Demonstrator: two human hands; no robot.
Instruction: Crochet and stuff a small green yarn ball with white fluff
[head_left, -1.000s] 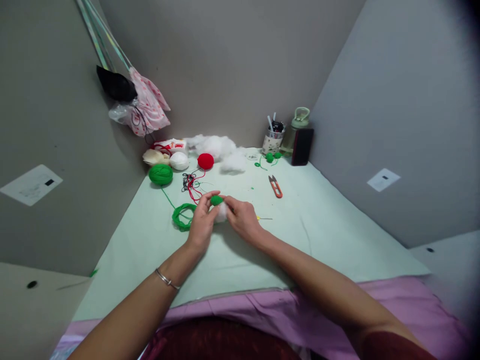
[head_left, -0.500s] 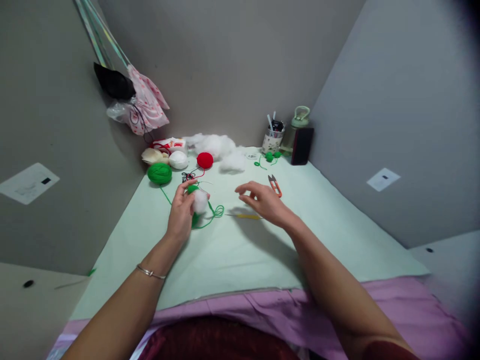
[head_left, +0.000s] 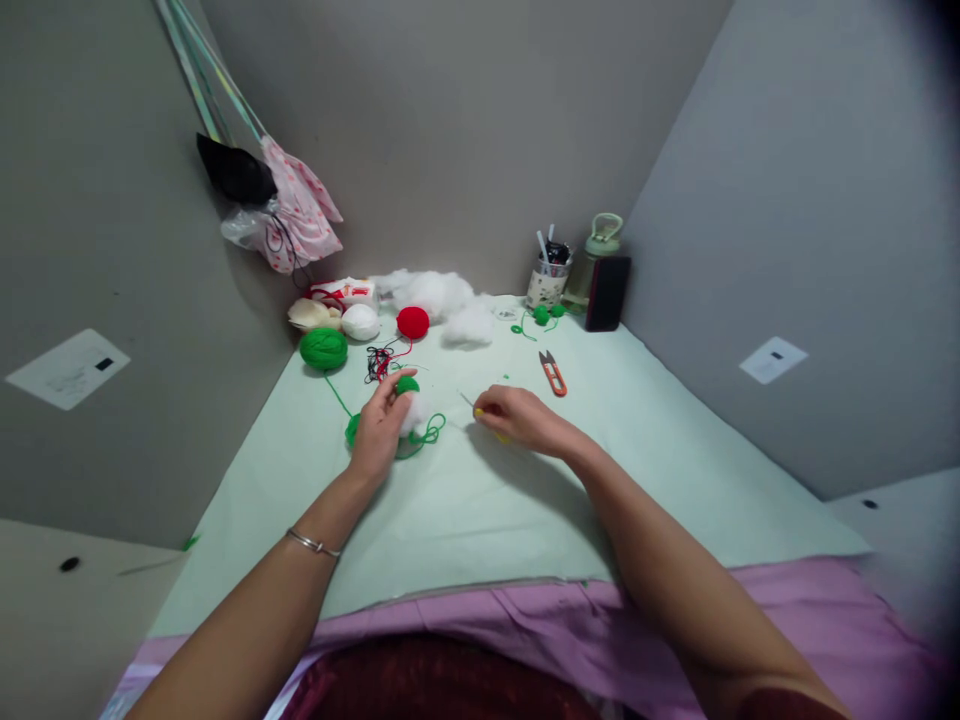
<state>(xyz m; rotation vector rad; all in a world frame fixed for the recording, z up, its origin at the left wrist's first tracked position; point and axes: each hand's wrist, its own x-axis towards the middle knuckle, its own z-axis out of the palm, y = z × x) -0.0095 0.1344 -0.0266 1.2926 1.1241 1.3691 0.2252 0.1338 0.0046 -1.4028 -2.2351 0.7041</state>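
Note:
My left hand [head_left: 381, 428] is closed around a green crocheted piece [head_left: 407, 384] with a tuft of white stuffing [head_left: 415, 412] showing from it. Beside that hand, a loop of green yarn [head_left: 433, 430] lies on the table, and more green shows at its left edge. To the right, my right hand [head_left: 519, 415] pinches a yellow-handled crochet hook [head_left: 479, 412], its thin metal end pointing up and left toward the piece. Part of the handle is hidden under the fingers.
Behind my hands lie a green yarn ball [head_left: 324, 349], a white ball [head_left: 361, 322], a red yarn ball [head_left: 412, 323] and fluffy stuffing [head_left: 435, 295]. Orange thread snips [head_left: 553, 374] rest at right. A pen cup [head_left: 548, 285], bottle [head_left: 602, 235] and dark phone [head_left: 607, 293] stand at the back.
My right hand has come down onto the crochet hook, picked it up and tilted it. My left hand has moved slightly right with the green piece, turning it.

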